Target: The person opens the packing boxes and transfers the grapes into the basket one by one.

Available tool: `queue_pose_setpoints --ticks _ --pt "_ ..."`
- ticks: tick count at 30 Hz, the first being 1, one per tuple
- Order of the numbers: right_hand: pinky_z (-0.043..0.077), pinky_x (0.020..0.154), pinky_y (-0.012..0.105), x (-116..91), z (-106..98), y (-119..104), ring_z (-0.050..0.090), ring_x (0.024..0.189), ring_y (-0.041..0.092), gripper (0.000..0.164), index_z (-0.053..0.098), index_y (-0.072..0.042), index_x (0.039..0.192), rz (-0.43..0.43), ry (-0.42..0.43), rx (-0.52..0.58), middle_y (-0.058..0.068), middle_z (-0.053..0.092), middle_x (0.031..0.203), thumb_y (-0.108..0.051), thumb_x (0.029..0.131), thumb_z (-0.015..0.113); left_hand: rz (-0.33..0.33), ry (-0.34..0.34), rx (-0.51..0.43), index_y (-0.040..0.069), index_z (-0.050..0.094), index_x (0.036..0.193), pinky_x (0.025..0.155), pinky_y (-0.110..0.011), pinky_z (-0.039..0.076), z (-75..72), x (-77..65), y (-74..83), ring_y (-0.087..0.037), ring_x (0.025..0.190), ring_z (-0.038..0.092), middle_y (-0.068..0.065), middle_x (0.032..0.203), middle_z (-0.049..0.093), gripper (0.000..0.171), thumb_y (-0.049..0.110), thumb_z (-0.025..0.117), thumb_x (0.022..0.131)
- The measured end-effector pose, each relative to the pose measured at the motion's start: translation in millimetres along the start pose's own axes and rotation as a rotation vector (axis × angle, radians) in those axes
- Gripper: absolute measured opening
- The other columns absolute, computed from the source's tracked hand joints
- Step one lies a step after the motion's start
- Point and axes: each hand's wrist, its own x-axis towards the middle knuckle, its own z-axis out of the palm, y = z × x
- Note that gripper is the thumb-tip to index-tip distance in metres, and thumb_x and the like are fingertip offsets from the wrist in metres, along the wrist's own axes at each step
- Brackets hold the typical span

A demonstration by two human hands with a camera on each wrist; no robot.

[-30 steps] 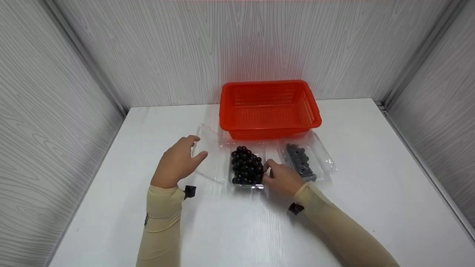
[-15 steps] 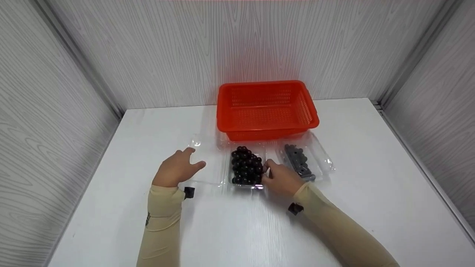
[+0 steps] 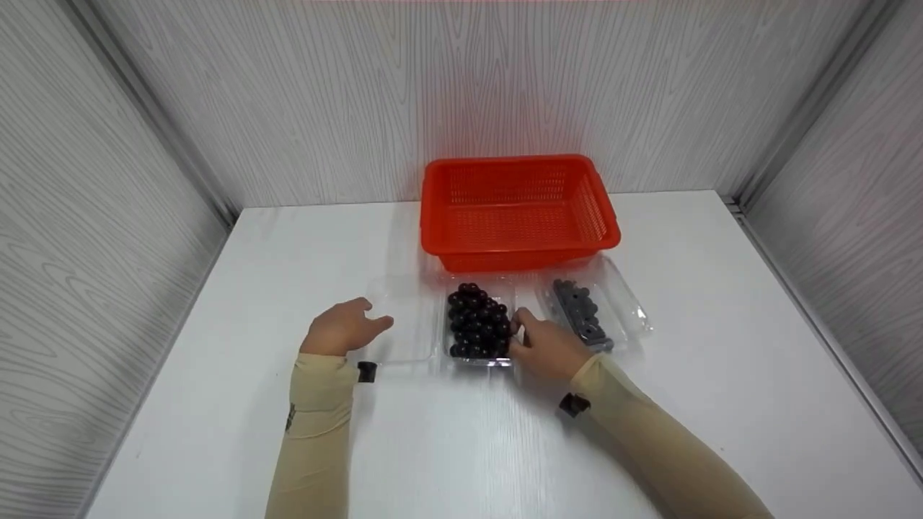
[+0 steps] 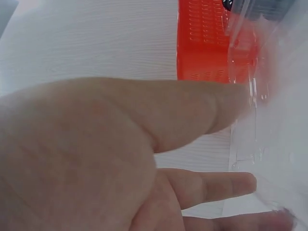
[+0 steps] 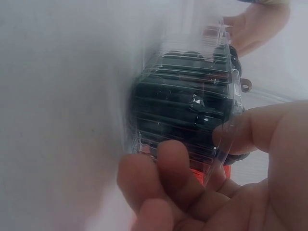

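In the head view a clear plastic clamshell box (image 3: 479, 362) holds a heap of dark, shiny grapes (image 3: 476, 321). Its transparent lid (image 3: 405, 324) lies folded out to the left. My left hand (image 3: 342, 330) is at the lid's outer edge, thumb and fingers spread; the left wrist view has the straight fingers (image 4: 216, 186) right beside the clear plastic. At the box's right wall, my right hand (image 3: 549, 349) pinches the rim, thumb on one side and curled fingers on the other. In the right wrist view, the dark grapes (image 5: 178, 106) show through the ribbed wall.
Behind the box, a red perforated basket (image 3: 523, 261) stands near the back wall. To the right lies a second clear clamshell (image 3: 626, 306) with a small bunch of greyish round fruit (image 3: 580, 310). Wood-grain panels enclose the white table.
The lid has swung down from a tilt to nearly flat on the left. My left hand has come lower and nearer with it. The right hand stays on the box rim.
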Motion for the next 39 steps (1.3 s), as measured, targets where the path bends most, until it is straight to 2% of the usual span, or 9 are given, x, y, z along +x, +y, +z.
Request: queue_pose_setpoints --ticks 7,12,17,20,23,27,33,39 --pt "0.039 0.055 0.029 4 -1 -1 0.046 0.061 0.012 0.019 0.055 -0.016 0.113 0.001 0.006 0.014 -0.004 0.052 0.071 -0.022 0.097 0.063 0.008 0.020 -0.013 -0.002 0.045 0.152 0.114 -0.058 0.039 0.4 2.2 -5.6 -0.044 0.142 0.044 -0.025 0.156 0.045 0.071 0.048 0.052 0.102" --pt "0.042 0.061 0.032 5 -9 -2 0.048 0.067 0.014 0.016 0.063 -0.011 0.111 -0.039 0.018 0.006 -0.002 0.053 0.074 -0.018 0.097 0.065 0.079 0.092 -0.006 -0.001 0.047 0.151 0.113 -0.057 0.041 2.6 2.6 3.9 -0.043 0.141 0.047 -0.026 0.152 0.049 0.067 0.045 0.055 0.102" --pt "0.048 0.071 0.036 6 -14 -6 0.054 0.078 0.018 0.023 0.063 -0.009 0.115 -0.072 0.091 -0.018 0.001 0.059 0.087 -0.019 0.095 0.066 0.174 0.162 -0.022 0.002 0.048 0.151 0.112 -0.055 0.042 9.0 1.8 19.8 -0.041 0.137 0.051 -0.024 0.150 0.051 0.065 0.041 0.060 0.100" --pt "0.052 0.082 0.040 8 -13 -9 0.058 0.091 0.025 0.035 0.060 -0.004 0.124 -0.107 0.132 -0.009 0.009 0.063 0.103 -0.019 0.093 0.068 0.218 0.157 -0.023 0.005 0.045 0.154 0.115 -0.055 0.040 13.8 -1.3 31.1 -0.041 0.140 0.047 -0.024 0.153 0.048 0.066 0.040 0.061 0.100" --pt "0.052 0.093 0.045 10 -11 -12 0.060 0.103 0.031 0.047 0.056 0.000 0.132 -0.124 0.145 -0.017 0.017 0.061 0.120 -0.021 0.093 0.070 0.252 0.129 -0.007 0.006 0.044 0.155 0.117 -0.055 0.036 19.6 -5.9 43.4 -0.041 0.145 0.042 -0.023 0.156 0.045 0.067 0.039 0.064 0.100" --pt "0.052 0.100 0.048 12 -10 -17 0.060 0.111 0.032 0.056 0.054 -0.002 0.141 -0.092 0.144 -0.049 0.017 0.055 0.134 -0.024 0.093 0.072 0.299 0.106 0.006 0.006 0.046 0.154 0.118 -0.055 0.035 28.1 -10.7 57.8 -0.041 0.146 0.041 -0.024 0.156 0.046 0.068 0.037 0.068 0.098" --pt "0.055 0.096 0.048 15 -9 -26 0.062 0.104 0.031 0.065 0.053 -0.004 0.143 -0.032 0.138 -0.071 0.015 0.053 0.137 -0.032 0.090 0.076 0.319 0.107 0.044 0.007 0.046 0.154 0.114 -0.053 0.041 42.6 -9.1 67.5 -0.039 0.140 0.049 -0.023 0.152 0.051 0.068 0.036 0.069 0.097" --pt "0.054 0.098 0.050 17 -6 -30 0.064 0.108 0.030 0.068 0.055 -0.005 0.143 0.001 0.067 -0.120 0.015 0.058 0.133 -0.035 0.087 0.080 0.332 0.071 0.058 0.010 0.045 0.155 0.116 -0.053 0.039 49.6 -9.3 68.1 -0.037 0.143 0.047 -0.019 0.151 0.054 0.072 0.031 0.076 0.093"
